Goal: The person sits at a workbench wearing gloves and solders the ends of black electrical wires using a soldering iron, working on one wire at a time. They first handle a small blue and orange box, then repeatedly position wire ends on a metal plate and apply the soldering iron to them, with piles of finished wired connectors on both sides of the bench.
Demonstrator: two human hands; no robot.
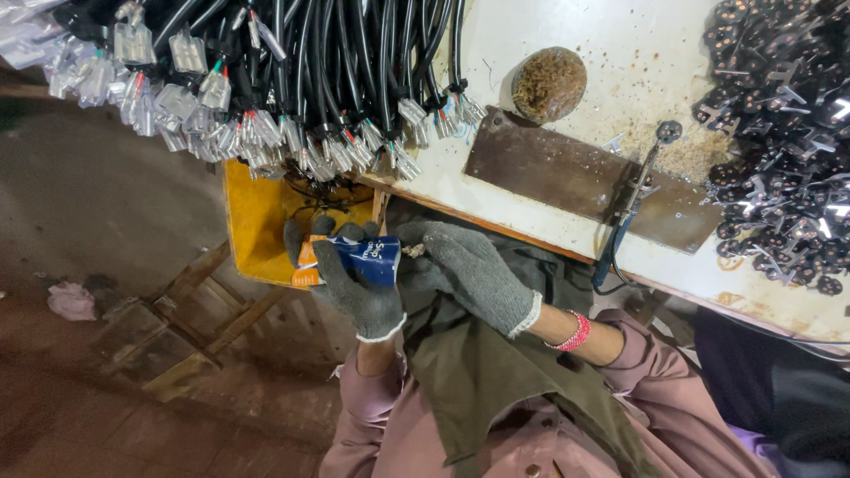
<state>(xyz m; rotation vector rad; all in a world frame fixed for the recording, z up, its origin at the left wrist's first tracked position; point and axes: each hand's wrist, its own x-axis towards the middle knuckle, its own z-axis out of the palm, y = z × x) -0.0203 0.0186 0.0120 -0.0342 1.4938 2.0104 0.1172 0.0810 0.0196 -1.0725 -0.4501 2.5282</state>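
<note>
The grey-gloved left hand (pixel 354 283) is clamped around a small blue-and-orange packet (pixel 354 259), long axis level; the gloved right hand (pixel 469 270) pinches its right end (contents unclear).

Matt knit-cloth gloves (pixel 363 292); glossy blue packet (pixel 367 257); rusty metal plate (pixel 584 181); shiny black plastic cables (pixel 354 53)

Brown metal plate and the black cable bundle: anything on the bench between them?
Head view: between the brown metal plate and the black cable bundle lies only bare white benchtop. The round brown lump sits just above the plate.
</note>
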